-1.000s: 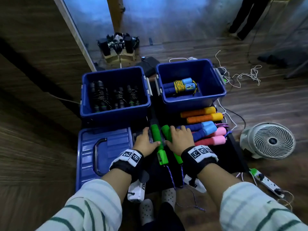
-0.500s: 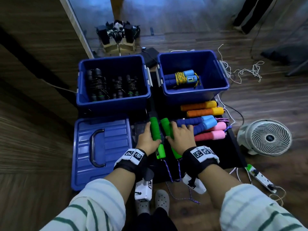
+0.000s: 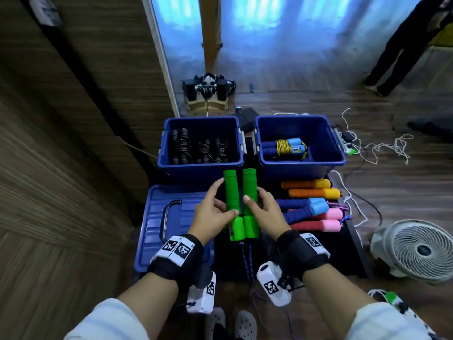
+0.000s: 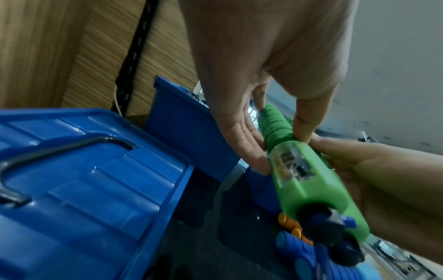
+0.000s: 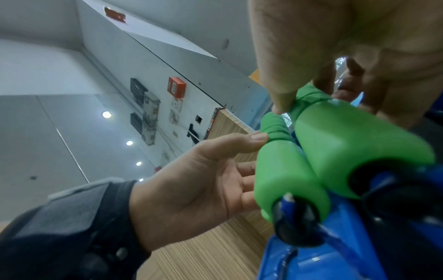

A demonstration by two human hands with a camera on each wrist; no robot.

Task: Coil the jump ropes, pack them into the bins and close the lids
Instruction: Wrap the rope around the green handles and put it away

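Now the left hand [image 3: 212, 212] and right hand [image 3: 265, 210] each pinch one green foam-wrapped jump rope handle [image 3: 231, 193], side by side, probably so coiling starts evenly.

Green handles' rope [image 3: 245, 260] runs off btm edge; far end unseen.

Dim, bluish head view, bent strongly at its edges. Wrist views are soft and blurred. Ceiling lights [image 5: 106, 114] glare.

green handles [image 3: 241, 204] side by side, raised
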